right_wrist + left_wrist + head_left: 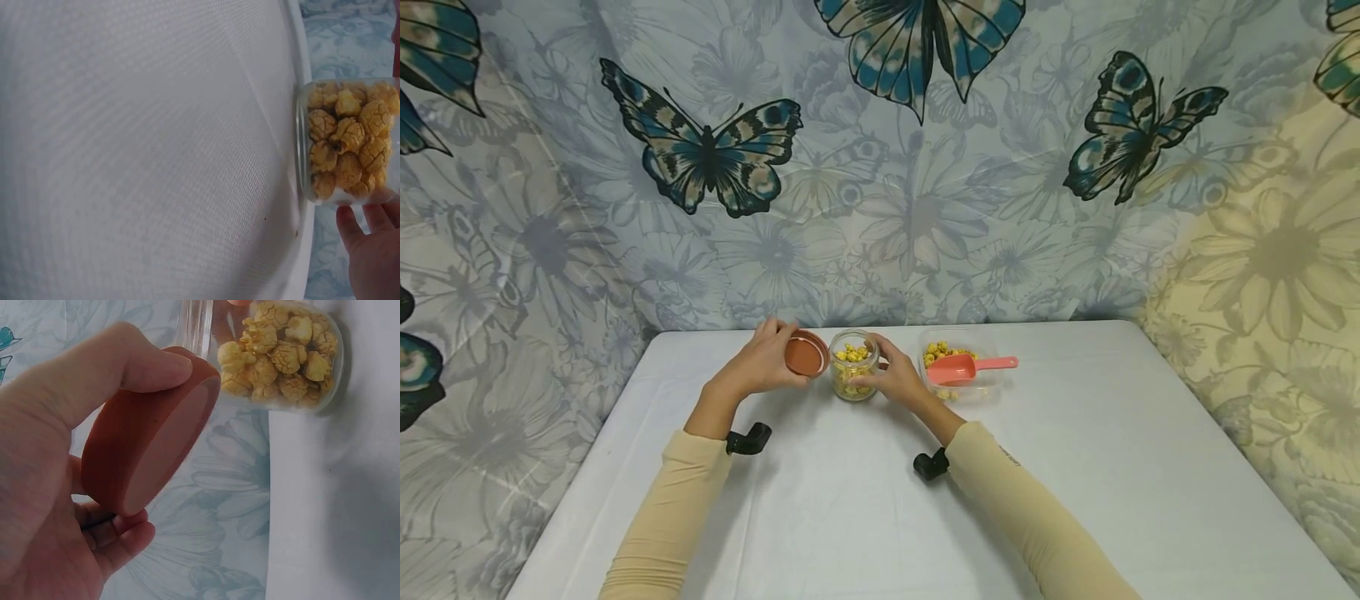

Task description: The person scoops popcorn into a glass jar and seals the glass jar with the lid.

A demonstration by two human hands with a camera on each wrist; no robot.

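Observation:
My left hand (765, 358) pinches a reddish-brown round lid (806, 354) by its rim, tilted, just left of a glass jar. The thumb lies along the lid's side in the left wrist view, with the other fingers across from it. Upright on the white table stands the open glass jar (853, 387), holding yellow caramel popcorn (275, 356). From the right side my right hand (897, 377) grips this jar, thumb in front and fingers toward the back. In the right wrist view its fingertips (347, 225) are at the jar's wall.
Right of the jar sits a clear plastic container (988, 387) with more popcorn. A coral-red scoop (953, 369) lies on top, its handle reaching over the container's right side. The white table (835, 517) ends at a butterfly-printed cloth backdrop (917, 208).

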